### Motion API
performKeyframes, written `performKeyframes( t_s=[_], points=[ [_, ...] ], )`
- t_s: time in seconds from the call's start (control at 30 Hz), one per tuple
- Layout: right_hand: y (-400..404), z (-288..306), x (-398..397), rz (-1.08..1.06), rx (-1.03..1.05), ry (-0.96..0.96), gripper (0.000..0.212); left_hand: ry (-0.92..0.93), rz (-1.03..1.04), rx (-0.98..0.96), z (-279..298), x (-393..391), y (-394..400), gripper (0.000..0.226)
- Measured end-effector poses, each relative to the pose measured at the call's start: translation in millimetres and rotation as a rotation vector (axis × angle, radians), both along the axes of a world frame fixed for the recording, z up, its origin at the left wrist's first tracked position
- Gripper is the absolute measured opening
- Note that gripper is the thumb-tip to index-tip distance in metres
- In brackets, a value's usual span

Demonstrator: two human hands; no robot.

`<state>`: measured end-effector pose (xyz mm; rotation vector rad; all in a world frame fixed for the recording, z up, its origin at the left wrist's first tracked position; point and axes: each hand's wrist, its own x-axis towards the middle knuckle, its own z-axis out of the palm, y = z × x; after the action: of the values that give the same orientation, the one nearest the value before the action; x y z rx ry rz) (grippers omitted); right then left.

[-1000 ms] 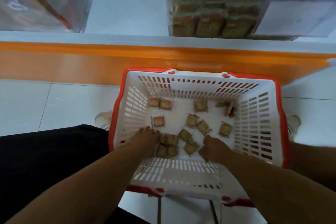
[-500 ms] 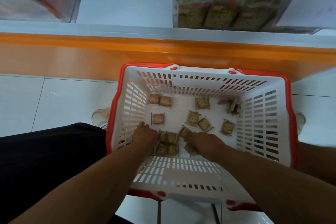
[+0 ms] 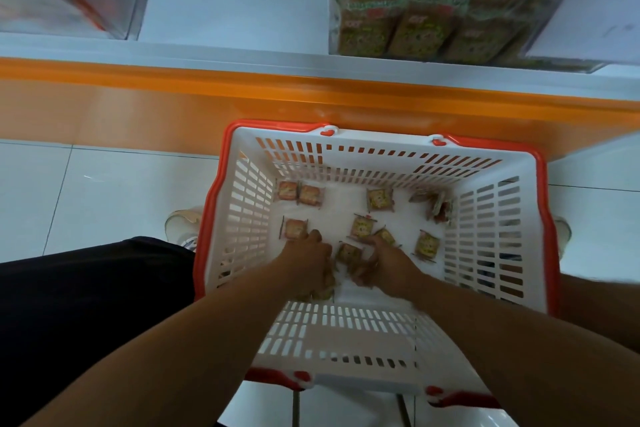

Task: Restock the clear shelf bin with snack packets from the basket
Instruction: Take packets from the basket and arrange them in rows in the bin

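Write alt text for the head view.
Both hands, left hand and right hand, gather small square snack packets from the floor of a white slotted plastic basket with an orange rim. Above, a clear plastic shelf bin holds stacked packets.

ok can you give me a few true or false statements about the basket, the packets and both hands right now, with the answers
1. Both hands are down inside the basket. True: the left hand and right hand are among the snack packets on its floor.
2. The basket is blue. False: it is white with an orange-red rim.
3. The clear shelf bin is empty. False: stacked packets show through its wall.
4. The basket stands on the shelf. False: it sits below the orange shelf edge, over the tiled floor.
5. Two packets lie side by side near the far left corner of the basket. True.
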<state>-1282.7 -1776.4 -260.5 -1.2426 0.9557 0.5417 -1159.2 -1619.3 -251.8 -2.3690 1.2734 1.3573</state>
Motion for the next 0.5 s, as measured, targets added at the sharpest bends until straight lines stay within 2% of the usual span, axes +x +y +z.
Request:
performKeyframes(
  t_s=[0.03,0.07,0.13,0.17,0.2,0.23,0.3,0.33,0.4,0.5],
  points=[
    [-0.8,-1.6,3.8,-0.141,0.119,0.033,0.025,-0.001,0.011,0.008,-2.7,-4.6,2.5,0.06],
    [1.8,-2.7,5.5,-0.177,0.161,0.03,0.025,-0.003,0.018,0.016,-5.1,-8.0,4.3,0.063],
    [7.0,-2.8,13.0,-0.195,0.229,0.045,0.023,0.006,0.048,0.035,-8.4,-10.8,7.0,0.066],
    [10.0,-4.2,15.0,-0.167,0.196,0.052,0.016,0.013,0.079,0.04,-9.5,-10.5,7.7,0.067],
    [12.3,-9.0,13.7,-0.051,0.037,0.027,0.011,0.02,0.118,0.041,-10.2,-9.9,8.0,0.069],
    [13.3,-12.9,12.2,0.029,-0.076,0.023,0.017,0.031,0.16,0.039,-11.1,-9.1,7.9,0.073],
    [12.3,-20.0,6.0,0.5,-0.336,-0.026,0.037,0.065,0.229,0.044,-14.3,-7.1,7.9,0.087],
    [10.9,-20.5,5.1,0.729,-0.492,-0.035,0.039,0.074,0.244,0.057,-16.3,-5.8,8.1,0.094],
    [13.4,-16.1,5.2,0.838,-0.566,-0.079,0.04,0.067,0.223,0.104,-21.1,-3.0,8.9,0.096],
    [20.7,-21.7,7.5,0.717,-0.467,-0.075,0.066,0.029,0.119,0.176,-28.6,-1.4,9.9,0.083]
  ],
)
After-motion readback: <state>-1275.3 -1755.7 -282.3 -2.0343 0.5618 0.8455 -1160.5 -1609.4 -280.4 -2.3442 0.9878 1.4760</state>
